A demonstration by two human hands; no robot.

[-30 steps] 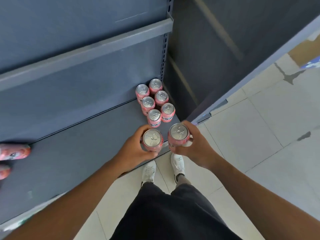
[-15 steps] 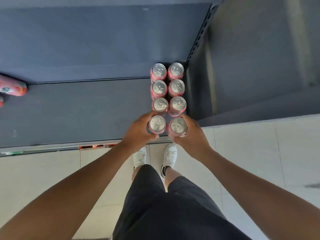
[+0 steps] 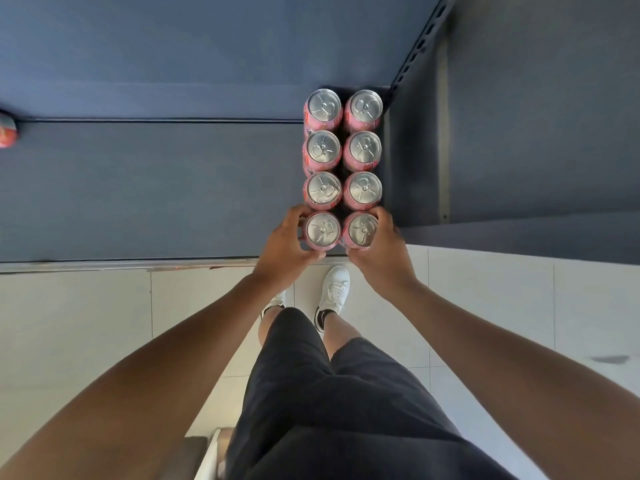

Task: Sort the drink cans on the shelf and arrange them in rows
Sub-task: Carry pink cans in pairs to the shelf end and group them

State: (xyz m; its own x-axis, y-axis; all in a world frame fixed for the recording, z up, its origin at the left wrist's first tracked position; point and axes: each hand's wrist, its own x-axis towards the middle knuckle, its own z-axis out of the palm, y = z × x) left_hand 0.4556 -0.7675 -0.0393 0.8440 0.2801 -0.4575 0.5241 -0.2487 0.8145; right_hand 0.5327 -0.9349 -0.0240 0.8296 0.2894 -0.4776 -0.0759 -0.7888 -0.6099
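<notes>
Several pink drink cans stand upright in two straight rows at the right end of the dark grey shelf (image 3: 156, 188), silver tops facing up. My left hand (image 3: 284, 247) grips the front can of the left row (image 3: 323, 229), fingers curled round its side. My right hand (image 3: 384, 251) grips the front can of the right row (image 3: 362, 230) the same way. Both front cans touch the cans behind them (image 3: 323, 189) and sit close to the shelf's front edge.
One more pink can (image 3: 7, 129) lies at the far left of the shelf, cut off by the frame. A perforated upright post (image 3: 415, 53) and a dark side panel (image 3: 519, 116) bound the rows on the right. Pale floor tiles (image 3: 86, 323) and my white shoes (image 3: 334, 289) lie below.
Both hands have brought their cans onto the shelf and up against the two rows, which now stand straight. My view has swung to face the shelf squarely.
</notes>
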